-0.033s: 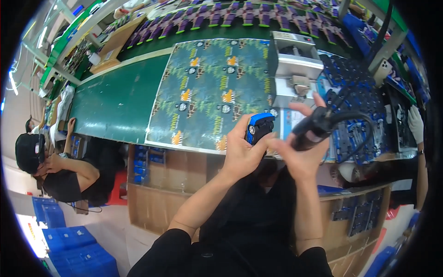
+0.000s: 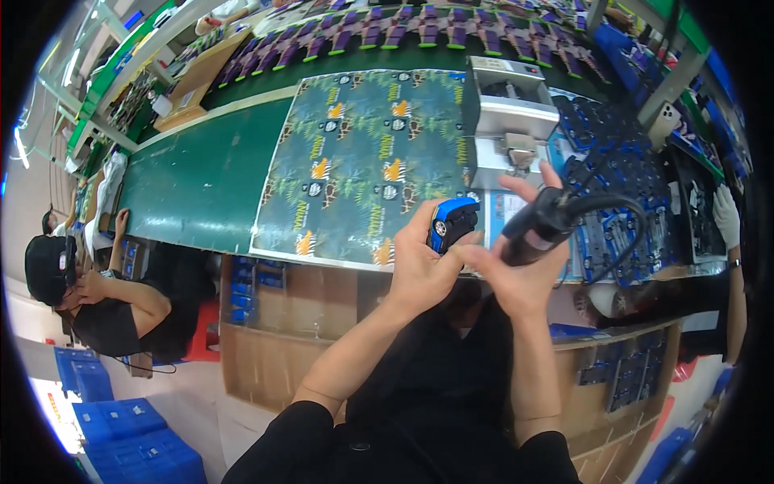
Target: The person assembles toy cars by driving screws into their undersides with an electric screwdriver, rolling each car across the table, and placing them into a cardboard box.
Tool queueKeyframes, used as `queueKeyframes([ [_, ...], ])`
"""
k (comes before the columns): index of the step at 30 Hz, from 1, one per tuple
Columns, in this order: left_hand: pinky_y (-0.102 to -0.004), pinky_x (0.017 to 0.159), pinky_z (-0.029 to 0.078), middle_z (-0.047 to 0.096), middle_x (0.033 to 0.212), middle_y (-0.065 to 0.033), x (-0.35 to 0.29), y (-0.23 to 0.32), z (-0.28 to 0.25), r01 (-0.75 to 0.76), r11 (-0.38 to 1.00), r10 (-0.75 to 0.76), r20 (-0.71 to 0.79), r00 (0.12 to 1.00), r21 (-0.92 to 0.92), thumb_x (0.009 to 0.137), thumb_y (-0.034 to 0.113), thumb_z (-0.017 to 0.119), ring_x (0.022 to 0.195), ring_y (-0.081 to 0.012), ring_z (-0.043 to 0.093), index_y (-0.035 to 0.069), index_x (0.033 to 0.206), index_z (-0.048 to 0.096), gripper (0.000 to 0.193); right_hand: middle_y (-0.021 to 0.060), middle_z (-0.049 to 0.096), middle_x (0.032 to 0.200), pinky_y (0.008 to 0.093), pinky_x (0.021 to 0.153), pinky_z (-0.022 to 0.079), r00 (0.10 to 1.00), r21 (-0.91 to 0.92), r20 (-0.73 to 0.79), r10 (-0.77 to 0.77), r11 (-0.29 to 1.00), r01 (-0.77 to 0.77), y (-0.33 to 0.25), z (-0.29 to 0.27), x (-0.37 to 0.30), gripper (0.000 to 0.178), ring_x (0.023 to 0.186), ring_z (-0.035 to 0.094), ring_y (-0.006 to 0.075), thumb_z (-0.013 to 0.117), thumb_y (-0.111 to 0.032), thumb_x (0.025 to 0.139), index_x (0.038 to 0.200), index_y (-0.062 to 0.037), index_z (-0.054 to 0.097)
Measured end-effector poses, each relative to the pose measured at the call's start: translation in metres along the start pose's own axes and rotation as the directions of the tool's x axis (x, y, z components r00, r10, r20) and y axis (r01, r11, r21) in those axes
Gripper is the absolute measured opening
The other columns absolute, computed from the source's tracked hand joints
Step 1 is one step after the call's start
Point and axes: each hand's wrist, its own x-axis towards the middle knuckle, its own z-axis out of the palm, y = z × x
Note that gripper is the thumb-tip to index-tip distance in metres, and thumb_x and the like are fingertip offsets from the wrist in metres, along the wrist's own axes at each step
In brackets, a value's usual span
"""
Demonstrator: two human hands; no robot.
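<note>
- A small blue toy car (image 2: pixel 451 223) is pinched in the left hand (image 2: pixel 423 270), raised above the near edge of the green bench (image 2: pixel 201 181).
- The right hand (image 2: pixel 516 278) is wrapped around a black corded driver (image 2: pixel 538 230), its front end right beside the car; the tip itself is hidden.
- Judging by this, work on this car is under way, not finished; the car has not been set down.
- On the bench beyond the car lies a patterned mat (image 2: pixel 363 153), with a grey machine (image 2: pixel 508 121) to the mat's right.
- Right of the machine sit trays of blue parts (image 2: pixel 629 185).
- Left of the bench, another person (image 2: pixel 105 298) sits.
</note>
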Motion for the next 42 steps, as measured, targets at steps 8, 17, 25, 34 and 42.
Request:
queueKeyframes([
  [8, -0.0315, 0.075, 0.054, 0.069, 0.097, -0.0137, 0.006, 0.012, 0.020, -0.335, 0.890, 0.350, 0.007, 0.937, 0.308, 0.080, 0.003, 0.074, 0.087, -0.0191, 0.068, -0.002, 0.114, 0.061, 0.037, 0.0187, 0.052, 0.129, 0.0311, 0.092, 0.053, 0.999, 0.061, -0.009, 0.051, 0.997, -0.050, -0.001, -0.001, 0.001, 0.104, 0.111, 0.059, 0.0193, 0.089, -0.001, 0.066, 0.147, 0.0054, 0.025],
  [17, -0.0346, 0.077, 0.057, 0.068, 0.101, -0.0123, 0.003, 0.006, -0.001, 0.362, 0.774, -0.265, 0.253, 0.930, -0.519, 0.094, 0.016, 0.065, 0.085, -0.0234, 0.070, 0.003, 0.116, 0.058, 0.026, 0.0141, 0.066, 0.107, 0.0204, 0.062, 0.051, 0.992, 0.213, -0.017, 0.121, 0.970, -0.115, -0.005, -0.029, 0.002, 0.064, 0.074, 0.059, 0.0080, 0.082, 0.000, 0.073, 0.130, 0.0024, 0.052],
  [25, -0.0490, 0.087, 0.056, 0.062, 0.109, -0.0168, -0.001, -0.027, -0.014, 0.585, 0.292, -0.278, 0.519, 0.809, -0.757, 0.099, 0.031, 0.056, 0.092, -0.0268, 0.065, 0.003, 0.122, 0.054, 0.037, 0.0169, 0.062, 0.086, 0.0280, 0.056, 0.050, 0.994, 0.430, -0.039, -0.106, 0.896, 0.113, -0.018, -0.051, 0.008, 0.038, 0.056, 0.055, 0.0143, 0.069, -0.027, 0.090, 0.109, -0.0007, 0.049],
  [34, -0.0452, 0.085, 0.058, 0.065, 0.106, -0.0153, 0.002, -0.021, -0.014, 0.568, 0.377, -0.284, 0.492, 0.823, -0.732, 0.095, 0.018, 0.062, 0.087, -0.0242, 0.067, 0.001, 0.116, 0.055, 0.028, 0.0111, 0.056, 0.078, 0.0287, 0.056, 0.049, 0.975, 0.513, -0.035, -0.221, 0.833, 0.207, -0.045, -0.046, 0.019, 0.047, 0.058, 0.054, 0.0156, 0.068, -0.045, 0.090, 0.104, -0.0050, 0.047],
  [42, -0.0335, 0.068, 0.059, 0.069, 0.095, -0.0128, -0.005, -0.015, -0.005, 0.517, 0.605, -0.421, 0.308, 0.853, -0.606, 0.087, 0.009, 0.072, 0.078, -0.0192, 0.069, 0.001, 0.108, 0.060, 0.025, 0.0059, 0.053, 0.075, 0.0299, 0.057, 0.048, 0.937, 0.579, -0.038, -0.346, 0.757, 0.303, -0.054, -0.034, 0.028, 0.054, 0.058, 0.054, 0.0154, 0.063, -0.058, 0.090, 0.102, -0.0077, 0.047],
])
